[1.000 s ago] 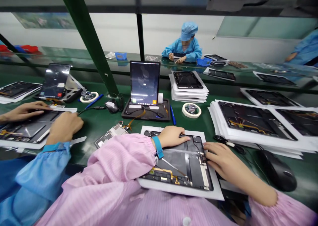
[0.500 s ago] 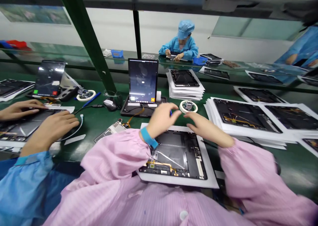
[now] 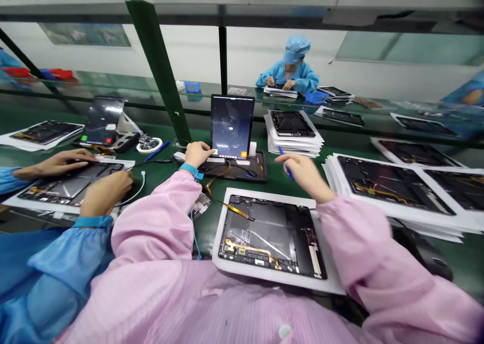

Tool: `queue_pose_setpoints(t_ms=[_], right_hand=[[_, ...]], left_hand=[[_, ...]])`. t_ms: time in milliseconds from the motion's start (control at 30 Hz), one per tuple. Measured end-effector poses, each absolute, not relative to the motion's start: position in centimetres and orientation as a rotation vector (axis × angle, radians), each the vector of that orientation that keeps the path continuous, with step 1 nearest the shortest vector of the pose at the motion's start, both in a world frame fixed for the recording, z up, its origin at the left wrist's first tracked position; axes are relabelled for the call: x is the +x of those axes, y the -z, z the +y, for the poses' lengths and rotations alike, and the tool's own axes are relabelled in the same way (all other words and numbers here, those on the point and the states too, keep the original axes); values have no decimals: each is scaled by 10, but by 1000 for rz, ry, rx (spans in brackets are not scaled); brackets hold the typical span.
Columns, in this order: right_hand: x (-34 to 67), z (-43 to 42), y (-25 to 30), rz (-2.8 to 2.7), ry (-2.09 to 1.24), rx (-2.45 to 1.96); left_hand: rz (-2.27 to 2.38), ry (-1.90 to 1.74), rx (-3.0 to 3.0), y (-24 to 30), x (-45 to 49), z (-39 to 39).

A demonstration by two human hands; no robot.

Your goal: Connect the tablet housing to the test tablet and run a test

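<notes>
Motion blur smears the right hand (image 3: 302, 175) and its blue pen (image 3: 286, 165); the computer mouse (image 3: 427, 253) hides behind a pink sleeve (image 3: 363, 243).

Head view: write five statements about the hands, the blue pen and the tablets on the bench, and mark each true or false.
1. The right hand holds a blue pen. True.
2. The left hand rests on the opened tablet in front of the person. False: it is at the foot of the upright tablet, on its black dock.
3. The upright tablet's screen is lit. True.
4. The opened tablet lies on a white sheet. True.
5. The blue-sleeved co-worker's hands are on the stack of trays. False: they are on another opened tablet at the left.
</notes>
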State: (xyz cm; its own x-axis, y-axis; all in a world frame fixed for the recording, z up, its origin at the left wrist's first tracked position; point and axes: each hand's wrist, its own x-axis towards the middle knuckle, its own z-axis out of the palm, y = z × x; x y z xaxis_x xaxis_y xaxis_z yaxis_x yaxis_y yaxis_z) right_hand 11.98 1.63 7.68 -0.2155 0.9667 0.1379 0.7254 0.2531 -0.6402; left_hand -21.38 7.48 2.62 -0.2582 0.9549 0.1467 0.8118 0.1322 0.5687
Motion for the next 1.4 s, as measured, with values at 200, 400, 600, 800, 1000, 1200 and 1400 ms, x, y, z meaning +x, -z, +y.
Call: queue_pose_setpoints(t_ms=[200,400,600,800,1000,1200,1400], right_hand=[[165,-69,-111,-1426,-948,-940],[194,-98,-36,-1097,-1220,-1128],[206,-99,14,-1100,-1242,-1147],[199,-104,17,-1391,-851,-1493],[196,-104,18,-1575,-676,-1592],[195,-103,17,-1662,-643,-1585],[196,-106,15,-1650,-634,-1551]], left_hand=[[2232,-732,1753,-30,-210,65],[1788,-655,1950,-59,-161,17],[1114,55,2069,-53,-105,-35],[1103,191,2166,-39,-99,-41],[1116,127,2135,-27,-102,-38],[1071,155,2028,-25,-106,-36],[1044,177,2004,-27,-108,-35]])
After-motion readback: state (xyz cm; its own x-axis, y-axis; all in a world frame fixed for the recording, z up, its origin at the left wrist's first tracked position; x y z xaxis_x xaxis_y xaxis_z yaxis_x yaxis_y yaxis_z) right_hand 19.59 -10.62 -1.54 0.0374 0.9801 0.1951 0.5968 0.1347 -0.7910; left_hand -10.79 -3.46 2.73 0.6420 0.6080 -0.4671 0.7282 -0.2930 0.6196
